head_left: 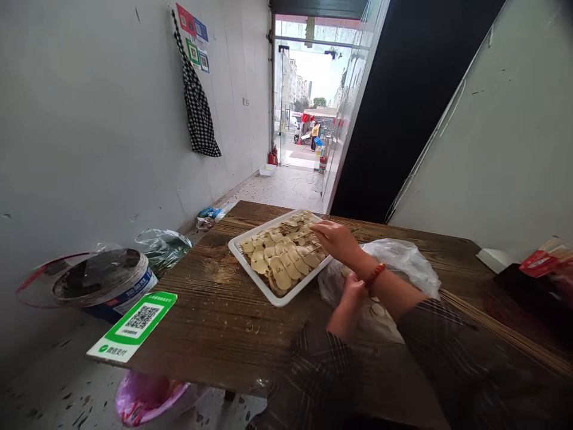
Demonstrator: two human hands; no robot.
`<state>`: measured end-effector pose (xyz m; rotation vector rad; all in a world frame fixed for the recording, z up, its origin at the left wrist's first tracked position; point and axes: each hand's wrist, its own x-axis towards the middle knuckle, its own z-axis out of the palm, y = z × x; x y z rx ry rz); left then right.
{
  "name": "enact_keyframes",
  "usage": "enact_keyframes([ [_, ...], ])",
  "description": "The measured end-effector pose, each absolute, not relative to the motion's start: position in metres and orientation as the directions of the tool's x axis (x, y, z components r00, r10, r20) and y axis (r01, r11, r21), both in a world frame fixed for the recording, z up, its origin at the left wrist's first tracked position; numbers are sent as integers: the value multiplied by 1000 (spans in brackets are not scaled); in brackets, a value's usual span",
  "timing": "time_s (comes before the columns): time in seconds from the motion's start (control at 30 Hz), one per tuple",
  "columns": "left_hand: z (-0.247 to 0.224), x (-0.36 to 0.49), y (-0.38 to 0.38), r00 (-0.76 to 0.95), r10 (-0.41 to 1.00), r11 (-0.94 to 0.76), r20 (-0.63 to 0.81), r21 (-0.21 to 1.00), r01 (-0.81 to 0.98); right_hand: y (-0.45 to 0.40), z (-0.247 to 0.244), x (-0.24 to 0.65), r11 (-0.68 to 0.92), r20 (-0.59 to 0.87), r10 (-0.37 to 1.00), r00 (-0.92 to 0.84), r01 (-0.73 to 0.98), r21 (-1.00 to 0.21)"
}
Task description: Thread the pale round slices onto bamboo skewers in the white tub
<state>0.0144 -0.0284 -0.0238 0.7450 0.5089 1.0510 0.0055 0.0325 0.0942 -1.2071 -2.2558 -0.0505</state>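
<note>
A white plastic tray [280,300] on the wooden table holds many thin, pale, round slices [281,272], overlapping in rows. Over the tray's right edge is my right hand [335,240], a red bracelet on its wrist. Its fingers are pinched together at the slices, and whatever they grip is too small to make out. Lower down, my left hand [351,298] is closed beside a clear plastic bag [398,260], partly beneath my right forearm. What the left fingers hold is hidden. More pale slices [376,309] show in the bag.
Thin wooden sticks [487,322] lie along the table's right side, near a black box [528,286] with red packets. A green QR-code card [136,325] rests at the left corner. A bucket [107,278] and a pink basin [147,399] are below the table. A glass door stands ahead.
</note>
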Motion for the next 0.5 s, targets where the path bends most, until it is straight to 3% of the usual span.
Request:
enact_keyframes([
  [0.3,-27,7,-23,431,889,390,-153,748,-538,-35,70,141,380,613,782,-109,864,-330],
  [0.5,-19,5,-21,398,904,362,-154,771,-524,-78,39,216,193,582,811,51,917,-349],
])
